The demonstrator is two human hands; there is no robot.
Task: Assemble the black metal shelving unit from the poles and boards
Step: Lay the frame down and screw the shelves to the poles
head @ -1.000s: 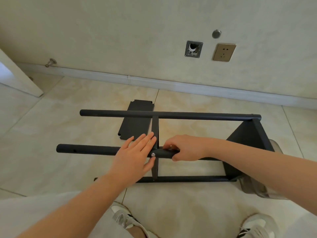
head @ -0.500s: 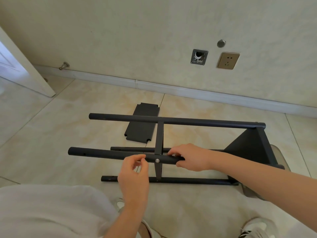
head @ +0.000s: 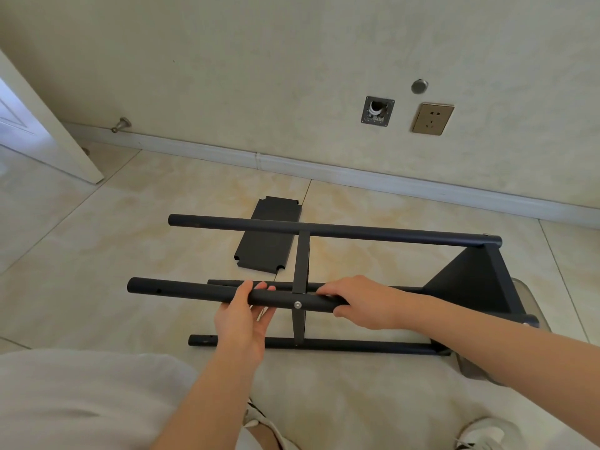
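The black shelving frame lies on its side on the tiled floor. Its near upper pole (head: pixel 181 289) carries a silver screw (head: pixel 297 304) where the middle board (head: pixel 300 264) joins it. My left hand (head: pixel 243 319) grips this pole from below, left of the screw. To the right of the screw my right hand (head: pixel 360 302) grips the same pole from above. The far upper pole (head: pixel 373 231) and a lower pole (head: pixel 350 346) run parallel. An end board (head: pixel 470 287) closes the frame at the right. A loose black board (head: pixel 268 237) lies flat on the floor behind.
A wall with a skirting board runs behind, bearing a socket (head: pixel 432 118) and an open wall box (head: pixel 377 111). A white door (head: pixel 39 131) stands at the left with a door stop (head: pixel 121 125) nearby. A clear container (head: pixel 532 306) sits behind the frame's right end. My shoes show below.
My left hand left the flat position over the joint, drew back, then came under the near pole and closed round it. The right hand kept its hold. The view tilted up.
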